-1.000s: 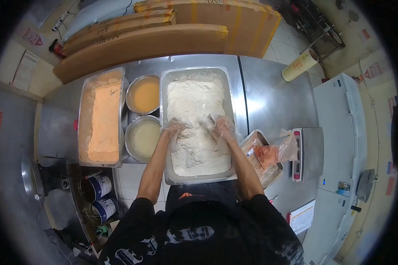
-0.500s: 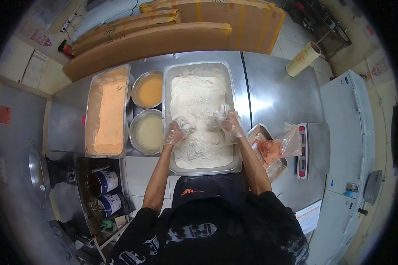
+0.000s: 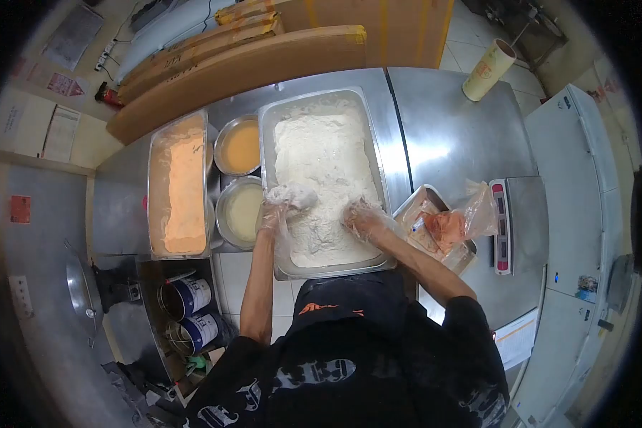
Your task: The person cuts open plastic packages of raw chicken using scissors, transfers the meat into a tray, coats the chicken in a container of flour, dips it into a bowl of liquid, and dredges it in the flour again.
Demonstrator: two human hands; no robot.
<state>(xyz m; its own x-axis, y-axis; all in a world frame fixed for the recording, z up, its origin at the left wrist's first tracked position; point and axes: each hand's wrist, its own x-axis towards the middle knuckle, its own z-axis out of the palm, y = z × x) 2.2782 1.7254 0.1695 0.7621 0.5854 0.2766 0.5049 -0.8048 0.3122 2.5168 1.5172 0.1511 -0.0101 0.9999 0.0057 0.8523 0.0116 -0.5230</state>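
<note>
A deep metal tray (image 3: pixel 265 153) in the middle of the steel table holds white powder (image 3: pixel 321 150). My left hand (image 3: pixel 278 209), in a clear plastic glove, is at the tray's left side, closed round a flour-coated lump (image 3: pixel 297 196). Toward the right side, my right hand (image 3: pixel 364 219), also gloved, is in the powder with its fingers curled; whatever it may hold is hidden. Left of the tray stand a bowl of orange liquid (image 3: pixel 240 147) and a bowl of pale liquid (image 3: pixel 244 212).
A tray of orange powder (image 3: pixel 185 192) stands at the left. On the right are a smaller tray (image 3: pixel 466 258) with a plastic bag of orange stuff (image 3: pixel 446 228), a scale (image 3: pixel 503 228), a film roll (image 3: pixel 489 70) and a paper sheet (image 3: pixel 516 339). Cardboard boxes (image 3: pixel 242 68) line the back.
My left hand has risen slightly with the coated lump showing. My right hand has moved down and nearer the tray's front. The whole view has shifted and tilted a little.
</note>
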